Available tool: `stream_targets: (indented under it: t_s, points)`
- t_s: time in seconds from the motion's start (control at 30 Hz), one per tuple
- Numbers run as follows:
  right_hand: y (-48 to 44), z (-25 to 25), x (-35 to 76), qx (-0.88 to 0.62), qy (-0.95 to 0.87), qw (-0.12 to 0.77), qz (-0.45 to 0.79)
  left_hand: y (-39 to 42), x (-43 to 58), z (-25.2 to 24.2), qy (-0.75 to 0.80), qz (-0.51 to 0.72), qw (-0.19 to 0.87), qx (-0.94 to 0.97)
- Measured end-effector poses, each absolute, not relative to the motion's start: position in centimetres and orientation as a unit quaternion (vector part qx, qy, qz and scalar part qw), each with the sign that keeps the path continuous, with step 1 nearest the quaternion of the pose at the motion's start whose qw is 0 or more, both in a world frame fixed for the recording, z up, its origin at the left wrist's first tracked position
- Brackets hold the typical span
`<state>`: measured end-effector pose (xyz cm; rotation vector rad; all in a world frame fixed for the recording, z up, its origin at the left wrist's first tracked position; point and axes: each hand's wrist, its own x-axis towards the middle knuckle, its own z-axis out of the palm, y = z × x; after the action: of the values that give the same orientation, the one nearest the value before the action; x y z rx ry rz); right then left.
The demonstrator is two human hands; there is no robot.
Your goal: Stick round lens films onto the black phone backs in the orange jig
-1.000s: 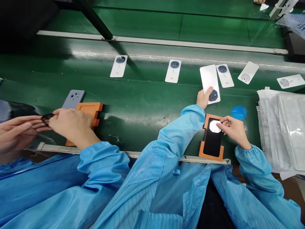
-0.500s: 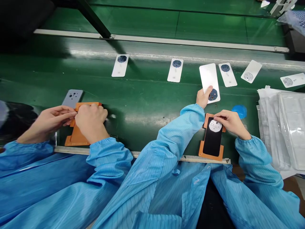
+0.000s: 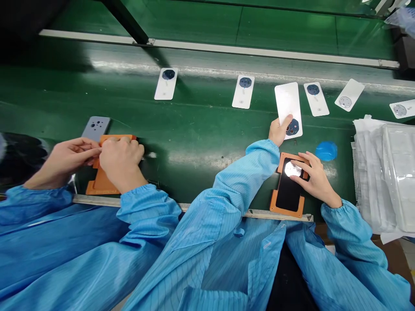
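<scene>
The left hand [image 3: 278, 131] is clamped on the lower end of a white panel [image 3: 287, 103], with the thumb laid on its face just beside a dark round camera ring [image 3: 292, 127]. The panel is held tilted above the green bench [image 3: 194, 129], its upper end pointing away from the person.

The right hand [image 3: 313, 175] is spread flat, gripping nothing, and its fingertips are pressed on a round white disc [image 3: 291, 169]. The disc sits at the upper end of a black panel [image 3: 287, 192], which is seated in an orange jig [image 3: 286, 211] at the near edge of the bench, between the 2 blue sleeves. A blue round piece [image 3: 326, 151] lies on the bench just beside the right hand, on its far side. To the right, a stack of white sheets [image 3: 366, 172] is topped by clear trays [image 3: 400, 172].

Farther back, a row of white panels [image 3: 243, 91] is spread along the bench, each well apart from the next, and most are marked with a round ring at one end.

At the left, a co-worker's hands [image 3: 121, 160] are brought together over a second orange jig [image 3: 102, 185]; what is pinched between them cannot be told. A grey panel [image 3: 95, 128] with several holes lies just behind that jig.
</scene>
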<state>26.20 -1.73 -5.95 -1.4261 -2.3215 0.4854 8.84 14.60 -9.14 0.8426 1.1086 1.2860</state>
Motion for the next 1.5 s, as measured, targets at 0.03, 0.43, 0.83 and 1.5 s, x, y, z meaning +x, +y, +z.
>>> stream_targets:
  t_s: [0.03,0.43,0.83,1.5]
  points:
    - [-1.7,-5.9,26.3,-0.507,-0.824,0.184,0.177,14.6,8.8,-9.1,0.472,0.553,0.585,0.359]
    - [3.7,-0.8,23.5,-0.635,-0.589,0.484,0.121,10.3,10.5,-4.6,0.356,0.498,0.641,0.462]
    - [4.1,-1.5,23.5,-0.647,-0.546,0.519,0.115,7.7,11.4,-4.3,0.352,0.510,0.610,0.494]
    - [4.2,-1.3,23.8,-0.646,-0.533,0.537,0.095,5.1,11.3,-2.3,0.340,0.476,0.522,0.620]
